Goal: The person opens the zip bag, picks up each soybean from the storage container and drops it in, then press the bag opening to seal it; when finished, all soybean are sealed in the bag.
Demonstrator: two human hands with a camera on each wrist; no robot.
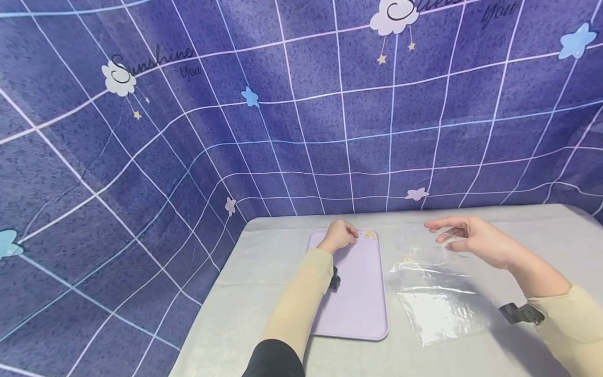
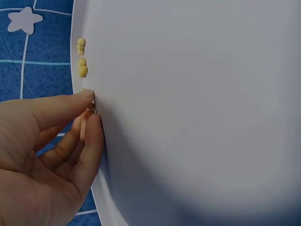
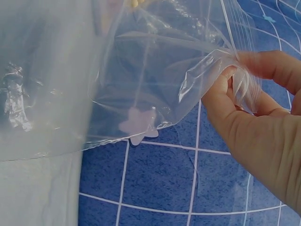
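My left hand (image 1: 340, 235) reaches to the far edge of a light purple tray (image 1: 353, 303). In the left wrist view, the thumb and index finger of my left hand (image 2: 56, 141) pinch a small yellow bean-like piece (image 2: 91, 107), mostly hidden by the fingertips. Beside them, several more yellow bean-like pieces (image 2: 82, 68) lie along the tray's rim. To the right, my right hand (image 1: 480, 242) holds a clear zip bag (image 3: 155, 80) by its mouth, thumb and fingers on the plastic. A few yellow pieces (image 1: 408, 258) show inside the bag.
A pale grey cloth covers the table (image 1: 254, 303). The lower part of the clear bag (image 1: 443, 314) lies on it, right of the tray. A blue curtain (image 1: 306, 125) with grid lines and stars hangs behind and at the left.
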